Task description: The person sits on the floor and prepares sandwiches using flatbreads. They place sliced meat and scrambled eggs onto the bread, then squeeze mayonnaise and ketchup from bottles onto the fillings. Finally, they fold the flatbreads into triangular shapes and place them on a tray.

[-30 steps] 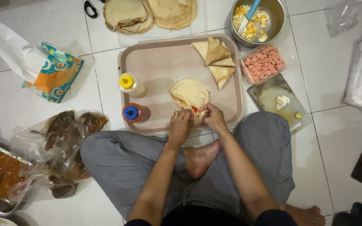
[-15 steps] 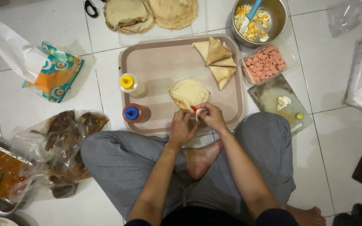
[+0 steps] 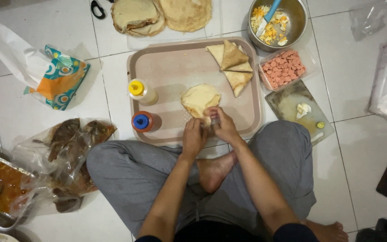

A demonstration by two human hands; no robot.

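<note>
I see both my hands together, pinching the near edge of the flat wrap (image 3: 199, 99) on the tray (image 3: 175, 67): left hand (image 3: 194, 138), right hand (image 3: 222, 126). The wrap lies just ahead of both.

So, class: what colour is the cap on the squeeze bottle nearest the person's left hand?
Blue, on the squeeze bottle standing on the tray; the head view shows it.

Person wears loose grey trousers (image 3: 131, 175) and a dark top with sleeves ending above the elbows. Both forearms bare. Both feet bare. No rings, watch or gloves visible on either hand.
</note>
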